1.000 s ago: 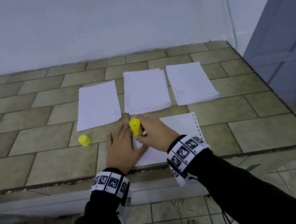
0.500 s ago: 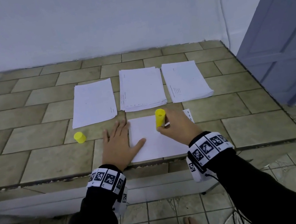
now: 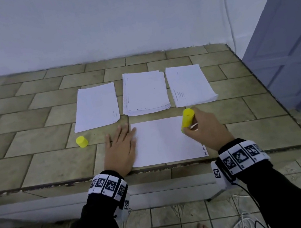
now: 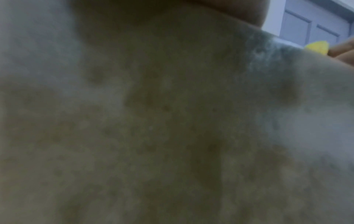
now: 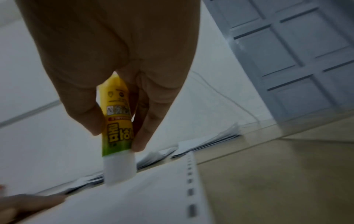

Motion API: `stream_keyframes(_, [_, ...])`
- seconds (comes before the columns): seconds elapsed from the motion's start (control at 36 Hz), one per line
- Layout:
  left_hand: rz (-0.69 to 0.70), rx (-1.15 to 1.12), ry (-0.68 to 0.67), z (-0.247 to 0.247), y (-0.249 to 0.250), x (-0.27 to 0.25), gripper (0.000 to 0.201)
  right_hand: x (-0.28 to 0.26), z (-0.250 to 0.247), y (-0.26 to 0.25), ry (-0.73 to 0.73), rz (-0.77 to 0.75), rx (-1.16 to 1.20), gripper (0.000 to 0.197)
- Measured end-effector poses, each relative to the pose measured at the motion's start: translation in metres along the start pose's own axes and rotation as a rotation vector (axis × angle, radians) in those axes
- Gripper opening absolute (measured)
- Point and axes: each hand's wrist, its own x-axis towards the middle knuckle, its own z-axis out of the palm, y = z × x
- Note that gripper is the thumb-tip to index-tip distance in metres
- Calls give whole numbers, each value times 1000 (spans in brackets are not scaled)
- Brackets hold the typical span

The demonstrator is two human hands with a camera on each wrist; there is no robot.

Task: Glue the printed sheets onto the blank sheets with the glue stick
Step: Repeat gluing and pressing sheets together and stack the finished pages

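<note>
A white sheet [image 3: 162, 141] lies near the tiled counter's front edge, with a row of printed marks along its right edge [image 5: 191, 189]. My right hand [image 3: 203, 131] grips the yellow glue stick [image 3: 187, 119] upright, its white tip [image 5: 118, 171] touching the sheet near the right side. My left hand [image 3: 121, 150] lies flat with straight fingers on the sheet's left edge. The yellow cap [image 3: 81, 141] stands on the counter to the left. The left wrist view is a blur of tile, with a bit of the glue stick [image 4: 317, 47] at the upper right.
Three piles of paper lie behind the sheet: a thin one on the left [image 3: 96, 105], a thicker stack in the middle [image 3: 145, 93], another on the right [image 3: 189, 86]. A white wall rises behind the counter [image 3: 35, 165]. A grey-blue door [image 3: 288, 42] stands at the right.
My right hand has drawn the glue stick across the sheet from its left side to its right side. The left hand has stayed pressed on the left edge.
</note>
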Motion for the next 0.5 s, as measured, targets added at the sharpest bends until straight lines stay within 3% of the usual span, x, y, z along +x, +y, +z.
stream_keyframes(0.19, [7,36,8,0,0,2,75,-1,42,-45,-373,-204,101,17])
stream_keyframes(0.33, [39,53,-39,1,-6,3,77,-1,72,-63,-402,-350,47,19])
stream_keyframes(0.5, [53,63,-64,-1,-6,3,81,-1,81,-65,-411,-360,-44,29])
